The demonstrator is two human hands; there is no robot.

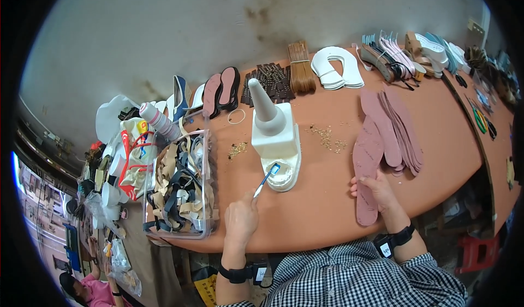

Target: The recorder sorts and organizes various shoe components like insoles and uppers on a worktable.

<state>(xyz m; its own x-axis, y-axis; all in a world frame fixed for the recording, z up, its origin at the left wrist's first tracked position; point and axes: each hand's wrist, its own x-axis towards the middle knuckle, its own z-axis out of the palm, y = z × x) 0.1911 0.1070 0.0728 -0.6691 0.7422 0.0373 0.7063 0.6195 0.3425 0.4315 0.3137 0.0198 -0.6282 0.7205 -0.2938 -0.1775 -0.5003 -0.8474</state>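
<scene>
My left hand (pixel 240 219) is closed on the handle of a blue-and-white toothbrush (pixel 266 180). The brush head is at the open well of a white dispenser (pixel 281 122), which has a tall grey cone on top and pale, crusted residue around the well. My right hand (pixel 380 193) grips a long pink insole (pixel 366 162) near its lower end, thumb on top. Beyond and to the right of that hand, a fanned stack of pink insoles (pixel 405 132) lies on the table; the held one partly overlaps it.
A clear bin (pixel 206 225) of strap pieces stands left on the orange-brown table (pixel 311 225). Along the back lie dark soles (pixel 230 88), brown strips (pixel 301 69), white U-shaped pieces (pixel 338 69) and sandals (pixel 382 61). Scissors (pixel 492 130) lie far right. Another person (pixel 90 288) sits lower left.
</scene>
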